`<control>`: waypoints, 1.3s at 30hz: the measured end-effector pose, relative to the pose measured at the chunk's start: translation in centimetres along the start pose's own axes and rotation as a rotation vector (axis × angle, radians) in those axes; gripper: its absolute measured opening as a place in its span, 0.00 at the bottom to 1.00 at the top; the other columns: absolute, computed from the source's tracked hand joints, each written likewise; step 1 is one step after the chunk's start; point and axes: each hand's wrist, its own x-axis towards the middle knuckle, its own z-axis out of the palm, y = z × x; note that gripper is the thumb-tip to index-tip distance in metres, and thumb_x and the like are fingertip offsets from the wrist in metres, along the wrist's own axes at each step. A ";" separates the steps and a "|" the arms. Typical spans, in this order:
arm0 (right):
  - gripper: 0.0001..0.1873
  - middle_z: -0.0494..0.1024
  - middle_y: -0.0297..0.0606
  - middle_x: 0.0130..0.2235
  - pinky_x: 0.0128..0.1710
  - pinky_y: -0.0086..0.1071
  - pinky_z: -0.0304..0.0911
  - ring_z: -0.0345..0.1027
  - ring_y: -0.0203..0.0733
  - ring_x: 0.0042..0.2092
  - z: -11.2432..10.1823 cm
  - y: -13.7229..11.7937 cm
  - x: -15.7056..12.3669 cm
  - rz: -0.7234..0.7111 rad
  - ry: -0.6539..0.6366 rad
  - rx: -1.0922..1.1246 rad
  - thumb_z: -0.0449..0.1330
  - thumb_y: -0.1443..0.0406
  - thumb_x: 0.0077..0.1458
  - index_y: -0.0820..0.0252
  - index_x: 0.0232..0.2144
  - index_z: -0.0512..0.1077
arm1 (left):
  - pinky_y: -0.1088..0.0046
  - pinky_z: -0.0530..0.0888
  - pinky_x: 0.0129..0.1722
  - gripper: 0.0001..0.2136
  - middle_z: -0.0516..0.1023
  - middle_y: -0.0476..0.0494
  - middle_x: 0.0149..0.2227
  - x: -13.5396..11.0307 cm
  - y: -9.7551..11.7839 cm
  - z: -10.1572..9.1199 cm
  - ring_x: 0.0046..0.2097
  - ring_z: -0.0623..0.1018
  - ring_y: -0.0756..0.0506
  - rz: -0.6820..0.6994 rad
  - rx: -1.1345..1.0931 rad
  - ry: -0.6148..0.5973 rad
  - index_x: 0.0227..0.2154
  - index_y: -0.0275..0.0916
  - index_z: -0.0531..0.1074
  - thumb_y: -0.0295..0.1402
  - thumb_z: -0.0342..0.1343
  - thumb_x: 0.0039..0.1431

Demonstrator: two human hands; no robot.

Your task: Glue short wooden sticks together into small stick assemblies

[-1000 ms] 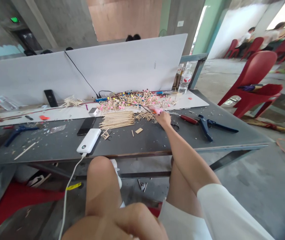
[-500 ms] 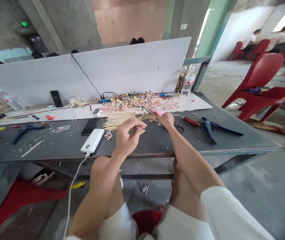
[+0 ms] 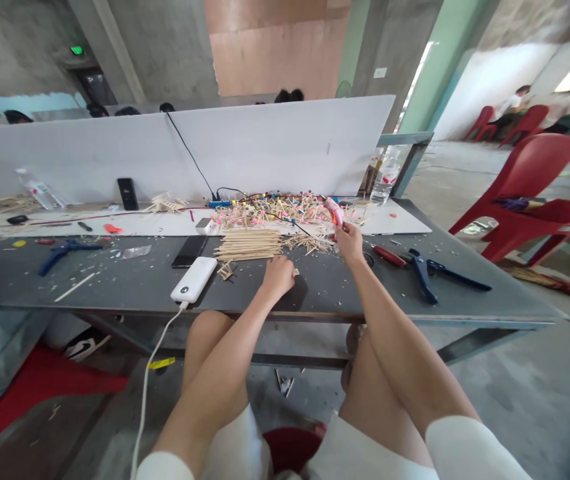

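My right hand (image 3: pixel 349 241) is closed round a pink glue gun (image 3: pixel 334 211), lifted a little above the grey table (image 3: pixel 315 293). My left hand (image 3: pixel 278 277) rests on the table with fingers curled over a small flat wooden piece (image 3: pixel 295 272). Just beyond it lies a bundle of thin wooden sticks (image 3: pixel 247 245). Behind that is a heap of sticks with pink, yellow and blue tips (image 3: pixel 275 208).
A white power bank (image 3: pixel 194 279) with its cable and a black phone (image 3: pixel 190 251) lie left of the sticks. Red-handled pliers (image 3: pixel 389 256) and a blue cutter (image 3: pixel 427 274) lie to the right. A white partition (image 3: pixel 245 150) backs the table. Red chairs (image 3: pixel 529 193) stand right.
My left hand came up from my lap, then dropped onto the table over the small wooden piece. My right hand lifted the pink glue gun off the stick heap.
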 end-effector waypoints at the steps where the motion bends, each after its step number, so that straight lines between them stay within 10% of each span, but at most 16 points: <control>1: 0.10 0.72 0.32 0.24 0.29 0.27 0.66 0.71 0.37 0.28 0.0 -0.2 -0.1 -0.001 0.000 0.055 0.58 0.60 0.55 0.60 0.36 0.72 | 0.60 0.73 0.52 0.08 0.78 0.35 0.45 0.0 -0.1 0.0 0.53 0.75 0.37 0.005 -0.011 -0.006 0.38 0.36 0.80 0.26 0.55 0.61; 13: 0.09 0.80 0.36 0.31 0.37 0.32 0.75 0.78 0.38 0.32 -2.0 -2.9 -2.8 0.142 -0.235 0.511 0.66 0.67 0.47 0.59 0.29 0.68 | 0.64 0.74 0.53 0.14 0.80 0.35 0.44 -0.1 0.7 -0.2 0.50 0.78 0.40 0.167 -0.209 0.110 0.48 0.34 0.78 0.25 0.54 0.62; 21: 0.06 0.80 0.39 0.29 0.36 0.34 0.75 0.76 0.39 0.31 -2.8 -3.7 -4.3 0.160 -0.241 0.583 0.65 0.67 0.51 0.60 0.27 0.70 | 0.61 0.69 0.58 0.23 0.74 0.34 0.56 5.3 3.0 0.4 0.59 0.72 0.38 0.373 -0.132 0.182 0.57 0.37 0.70 0.21 0.56 0.58; 26: 0.05 0.77 0.37 0.25 0.31 0.28 0.72 0.74 0.36 0.27 -3.3 -3.4 -4.4 0.129 -0.250 0.524 0.64 0.66 0.51 0.62 0.27 0.71 | 0.63 0.69 0.53 0.10 0.80 0.39 0.42 7.6 3.8 2.0 0.50 0.75 0.40 0.499 -0.122 0.181 0.39 0.38 0.79 0.27 0.51 0.66; 39: 0.11 0.69 0.29 0.24 0.21 0.29 0.69 0.66 0.34 0.22 -10.6 -3.2 -3.8 0.105 0.010 0.603 0.67 0.62 0.49 0.56 0.32 0.69 | 0.60 0.73 0.49 0.14 0.78 0.31 0.37 8.2 3.3 2.7 0.48 0.76 0.37 0.273 -0.027 0.152 0.36 0.30 0.80 0.21 0.48 0.62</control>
